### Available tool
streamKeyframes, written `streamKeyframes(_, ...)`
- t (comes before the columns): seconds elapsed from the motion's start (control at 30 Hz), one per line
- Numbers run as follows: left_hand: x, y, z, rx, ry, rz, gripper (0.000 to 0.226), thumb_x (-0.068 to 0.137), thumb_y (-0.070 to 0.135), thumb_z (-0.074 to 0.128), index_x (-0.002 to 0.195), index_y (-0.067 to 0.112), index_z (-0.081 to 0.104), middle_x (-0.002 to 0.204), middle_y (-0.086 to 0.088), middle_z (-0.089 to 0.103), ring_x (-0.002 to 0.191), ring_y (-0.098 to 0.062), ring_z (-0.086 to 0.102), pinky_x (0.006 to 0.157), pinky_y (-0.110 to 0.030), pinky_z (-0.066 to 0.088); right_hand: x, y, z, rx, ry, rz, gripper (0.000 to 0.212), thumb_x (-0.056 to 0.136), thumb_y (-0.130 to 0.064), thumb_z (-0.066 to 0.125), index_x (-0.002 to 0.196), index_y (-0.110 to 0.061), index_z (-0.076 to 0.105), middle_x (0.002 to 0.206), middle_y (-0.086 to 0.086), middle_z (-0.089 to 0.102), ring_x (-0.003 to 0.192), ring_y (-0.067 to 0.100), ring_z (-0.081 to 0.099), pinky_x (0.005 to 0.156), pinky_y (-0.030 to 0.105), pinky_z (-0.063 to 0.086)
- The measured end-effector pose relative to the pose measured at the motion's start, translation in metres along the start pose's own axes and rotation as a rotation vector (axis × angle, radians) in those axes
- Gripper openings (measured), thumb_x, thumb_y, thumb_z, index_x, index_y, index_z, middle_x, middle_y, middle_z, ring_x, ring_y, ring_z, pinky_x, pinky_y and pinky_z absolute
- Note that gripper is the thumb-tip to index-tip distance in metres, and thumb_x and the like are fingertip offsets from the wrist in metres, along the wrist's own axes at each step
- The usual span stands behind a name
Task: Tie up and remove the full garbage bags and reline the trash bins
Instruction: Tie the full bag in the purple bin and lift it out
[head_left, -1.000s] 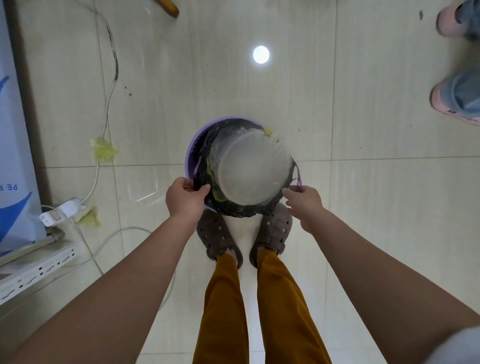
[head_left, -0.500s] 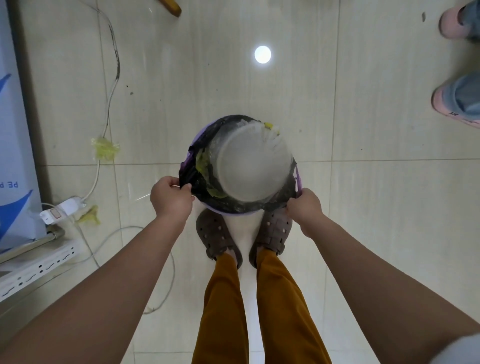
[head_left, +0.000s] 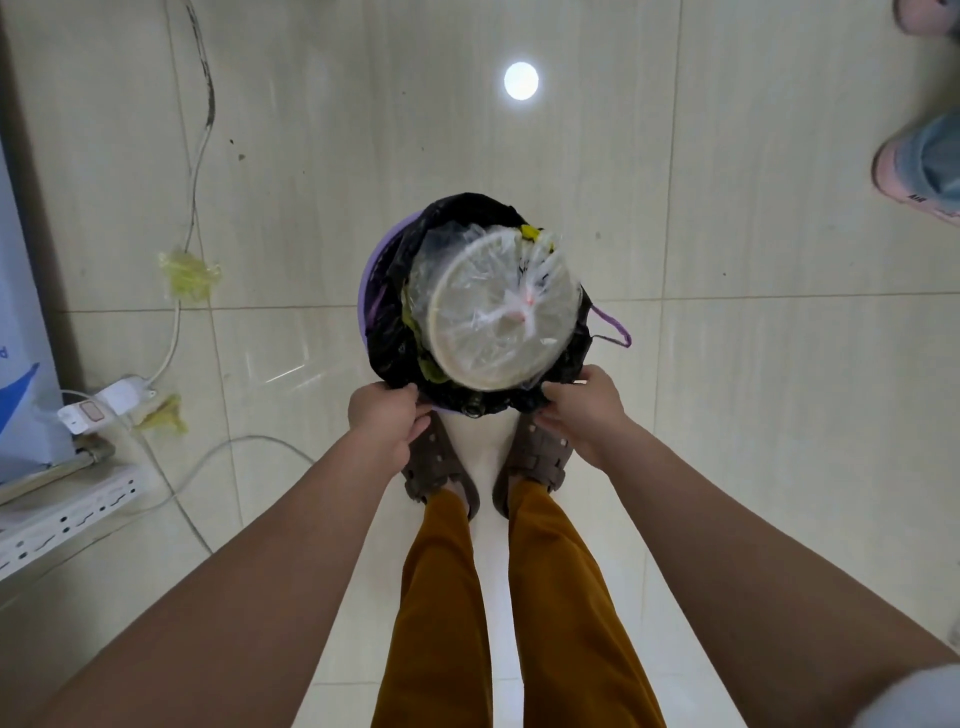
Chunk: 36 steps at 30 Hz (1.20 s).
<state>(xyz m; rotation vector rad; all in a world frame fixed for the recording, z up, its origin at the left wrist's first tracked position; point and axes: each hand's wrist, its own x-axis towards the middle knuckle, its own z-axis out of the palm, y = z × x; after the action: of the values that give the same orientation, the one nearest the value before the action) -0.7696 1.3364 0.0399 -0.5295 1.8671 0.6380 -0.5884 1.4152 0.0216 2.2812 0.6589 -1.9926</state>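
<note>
L hand (head_left: 383, 415): fingers curled, gripping near-left edge of black garbage bag (head_left: 395, 332).
R hand (head_left: 582, 410): fingers curled, gripping near-right edge of same bag.
Bag: just ahead of both hands, edge gathered up off the bin rim on the near side; full, w/ a round clear plastic lid (head_left: 501, 312) under crumpled clear film on top, yellow-green scraps at its edges.
Drawstring (head_left: 615, 327): purple loop sticking out of bag, just beyond R hand.
Bin (head_left: 371, 275): purple, rim showing only beyond L hand; stands on floor (head_left: 727, 467) ahead of hands.
Shoes (head_left: 436, 467): brown, under both hands, toes close to bin.
Power strip (head_left: 104, 402): white, well left of L hand, cable running on floor.
</note>
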Motion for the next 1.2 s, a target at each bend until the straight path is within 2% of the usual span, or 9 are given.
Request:
streamKeyframes(0.1,-0.009,0.001,-0.001,-0.02,-0.022,0.015,0.012,0.099,0.001,0.046,0.105,0.006,0.055,0.095,-0.015,0.065,0.075,-0.02,0.069,0.064,-0.027,0.056,0.0,0.0,-0.006,-0.096,0.078,-0.034,0.02,0.081,0.009,0.058,0.089,-0.008,0.051,0.092,0.018,0.061,0.088,0.04,0.069,0.079,0.052,0.059)
streamKeyframes(0.37,-0.025,0.028,-0.022,0.247,-0.039,0.115,0.018,0.092,-0.007,0.047,0.093,0.007,0.057,0.071,-0.013,0.059,0.057,-0.019,0.064,0.049,-0.025,0.056,-0.006,-0.019,-0.015,-0.141,0.184,-0.034,0.021,0.079,0.008,0.054,0.067,-0.008,0.05,0.061,0.009,0.056,0.06,0.024,0.06,0.082,0.049,0.057)
streamKeyframes(0.47,-0.027,0.037,-0.025,0.286,0.006,0.235,0.012,0.088,-0.004,0.054,0.086,0.008,0.056,0.073,-0.011,0.059,0.056,-0.017,0.063,0.057,-0.025,0.057,-0.006,-0.022,-0.02,-0.102,0.173,-0.044,0.01,0.083,-0.002,0.056,0.089,-0.01,0.055,0.077,0.008,0.061,0.069,0.024,0.061,0.084,0.05,0.057)
streamKeyframes(0.57,-0.029,0.045,-0.025,0.341,0.084,0.393,0.017,0.082,0.008,0.066,0.088,0.019,0.054,0.086,-0.003,0.06,0.076,-0.017,0.061,0.066,-0.026,0.052,0.0,-0.025,-0.028,-0.025,0.224,-0.012,0.047,0.084,-0.014,0.061,0.128,-0.014,0.044,0.108,0.008,0.057,0.088,0.022,0.063,0.088,0.045,0.056)
streamKeyframes(0.7,-0.029,0.057,-0.02,0.36,0.107,0.473,0.026,0.081,0.028,0.07,0.1,0.018,0.055,0.086,0.004,0.059,0.073,-0.008,0.059,0.058,-0.021,0.041,0.01,-0.032,-0.035,0.104,0.258,0.045,0.073,0.089,-0.017,0.059,0.15,-0.021,0.02,0.116,0.005,0.05,0.079,0.014,0.055,0.095,0.043,0.052)
streamKeyframes(0.77,-0.026,0.061,-0.017,0.468,0.132,0.506,0.021,0.083,0.028,0.07,0.076,0.011,0.06,0.068,0.003,0.056,0.055,-0.008,0.052,0.05,-0.019,0.037,0.013,-0.038,-0.037,0.186,0.183,0.061,0.072,0.091,-0.02,0.061,0.152,-0.02,0.021,0.133,0.004,0.046,0.096,0.018,0.057,0.098,0.04,0.05)
streamKeyframes(0.87,-0.025,0.063,-0.014,0.55,0.205,0.5,0.041,0.087,0.022,0.067,0.054,0.009,0.048,0.052,-0.003,0.042,0.044,-0.014,0.037,0.044,-0.021,0.031,0.016,-0.046,-0.036,0.123,0.095,-0.005,0.048,0.092,-0.025,0.061,0.138,-0.017,0.047,0.128,0.001,0.052,0.111,0.018,0.054,0.097,0.037,0.05)
streamKeyframes(1.0,-0.036,0.065,-0.01,0.464,0.179,0.516,0.034,0.09,0.022,0.062,0.081,-0.01,0.065,0.074,-0.011,0.057,0.066,-0.019,0.05,0.054,-0.02,0.039,0.015,-0.052,-0.036,-0.029,0.165,-0.092,0.011,0.092,-0.02,0.06,0.1,-0.014,0.065,0.1,0.002,0.062,0.095,0.02,0.057,0.098,0.04,0.05)
streamKeyframes(1.2,-0.066,0.064,-0.015,0.387,0.123,0.488,0.029,0.093,0.022,0.058,0.089,-0.006,0.066,0.077,-0.01,0.063,0.065,-0.013,0.053,0.056,-0.018,0.04,-0.02,-0.061,-0.034,-0.124,0.142,-0.225,0.024,0.097,-0.031,0.053,0.081,-0.014,0.061,0.091,0.003,0.062,0.086,0.019,0.056,0.095,0.043,0.051)
